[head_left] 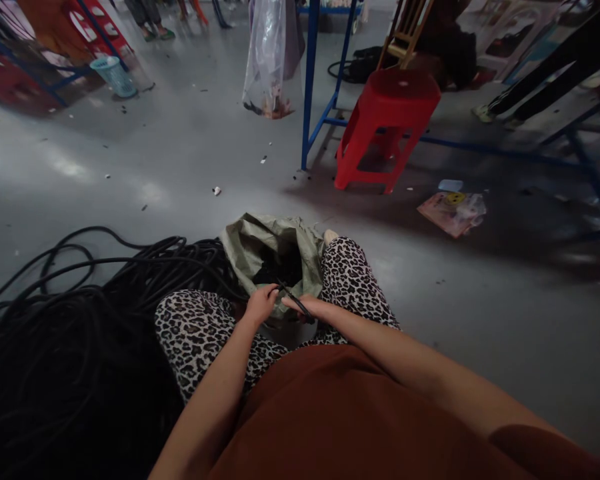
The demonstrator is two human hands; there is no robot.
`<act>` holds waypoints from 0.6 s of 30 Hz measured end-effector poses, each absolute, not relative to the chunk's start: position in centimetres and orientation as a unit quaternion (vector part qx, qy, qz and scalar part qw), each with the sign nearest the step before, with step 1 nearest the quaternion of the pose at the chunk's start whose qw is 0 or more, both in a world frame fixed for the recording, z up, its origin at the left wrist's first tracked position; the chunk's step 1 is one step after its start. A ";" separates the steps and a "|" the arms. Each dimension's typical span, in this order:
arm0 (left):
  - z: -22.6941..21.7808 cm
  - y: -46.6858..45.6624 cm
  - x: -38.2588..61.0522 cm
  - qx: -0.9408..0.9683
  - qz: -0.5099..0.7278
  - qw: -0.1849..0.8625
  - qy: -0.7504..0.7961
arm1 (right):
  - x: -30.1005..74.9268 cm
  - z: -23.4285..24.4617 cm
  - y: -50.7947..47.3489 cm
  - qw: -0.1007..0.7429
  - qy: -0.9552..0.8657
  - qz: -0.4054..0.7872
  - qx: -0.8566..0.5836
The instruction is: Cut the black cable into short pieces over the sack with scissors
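Observation:
My left hand (261, 305) is closed, pinching a black rubber cord (219, 279) that runs in from the left. My right hand (307, 307) is wrapped round what looks like black-handled scissors (300, 306), their blades pointing at the left fingertips. Both hands are above the near rim of an open, greenish woven sack (311, 257) between my knees. Dark pieces (280, 263) lie inside it, too dim to tell apart. A big heap of black cord (95, 320) spreads over the floor at my left side.
Ahead on the right stands a red plastic stool (387, 127) beside a blue metal frame (310, 87). A clear plastic bag (267, 60) hangs ahead. A light blue basket (114, 77) is at the far left. Crumpled packaging (453, 212) lies on the grey floor. Other people's legs show behind.

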State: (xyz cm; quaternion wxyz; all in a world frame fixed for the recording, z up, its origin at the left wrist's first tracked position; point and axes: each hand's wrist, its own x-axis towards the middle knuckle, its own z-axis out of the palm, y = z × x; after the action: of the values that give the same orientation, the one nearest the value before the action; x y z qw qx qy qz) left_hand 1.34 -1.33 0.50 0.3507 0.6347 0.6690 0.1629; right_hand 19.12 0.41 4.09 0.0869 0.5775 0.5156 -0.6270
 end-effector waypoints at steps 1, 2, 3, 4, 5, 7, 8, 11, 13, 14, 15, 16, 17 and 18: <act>0.5 -1.3 1.3 0.635 0.165 0.352 0.668 | 19.1 3.9 0.4 0.081 0.507 -0.636 0.576; 0.4 -1.3 1.3 0.633 0.168 0.353 0.668 | 19.1 3.6 0.3 0.075 0.496 -0.646 0.575; 0.4 -1.3 1.3 0.629 0.171 0.356 0.670 | 19.1 3.2 0.3 0.066 0.485 -0.654 0.577; 0.3 -1.3 1.3 0.625 0.174 0.359 0.671 | 19.1 2.9 0.2 0.056 0.476 -0.661 0.577; 0.3 -1.3 1.3 0.620 0.177 0.362 0.673 | 19.1 2.5 0.2 0.050 0.469 -0.666 0.578; 0.2 -1.3 1.2 0.611 0.183 0.369 0.676 | 19.1 2.1 0.1 0.046 0.461 -0.673 0.576; 0.1 -1.3 1.2 0.608 0.188 0.372 0.675 | 19.1 2.0 0.1 0.046 0.459 -0.676 0.575; -0.2 -1.3 1.2 0.604 0.206 0.382 0.668 | 19.1 1.9 0.2 0.052 0.456 -0.682 0.570; -0.4 -1.3 1.1 0.603 0.215 0.390 0.662 | 19.1 1.9 0.2 0.050 0.458 -0.680 0.570; -0.4 -1.3 1.1 0.602 0.218 0.394 0.659 | 19.1 2.0 0.2 0.050 0.458 -0.680 0.570; -0.4 -1.2 1.1 0.602 0.220 0.397 0.657 | 19.1 2.0 0.3 0.051 0.457 -0.681 0.570; -0.5 -1.2 1.1 0.601 0.221 0.399 0.656 | 19.1 2.1 0.3 0.049 0.455 -0.683 0.570; -0.5 -1.2 1.0 0.601 0.223 0.399 0.656 | 19.1 2.1 0.3 0.049 0.453 -0.685 0.568; -0.5 -1.2 1.0 0.600 0.223 0.400 0.656 | 19.1 2.2 0.3 0.049 0.452 -0.687 0.567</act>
State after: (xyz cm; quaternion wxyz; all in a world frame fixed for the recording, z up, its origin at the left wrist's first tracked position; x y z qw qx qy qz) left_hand 1.03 -1.18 -0.46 0.3999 0.5996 0.6563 0.2232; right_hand 19.08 0.25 2.19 0.0494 0.5672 0.4516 -0.6870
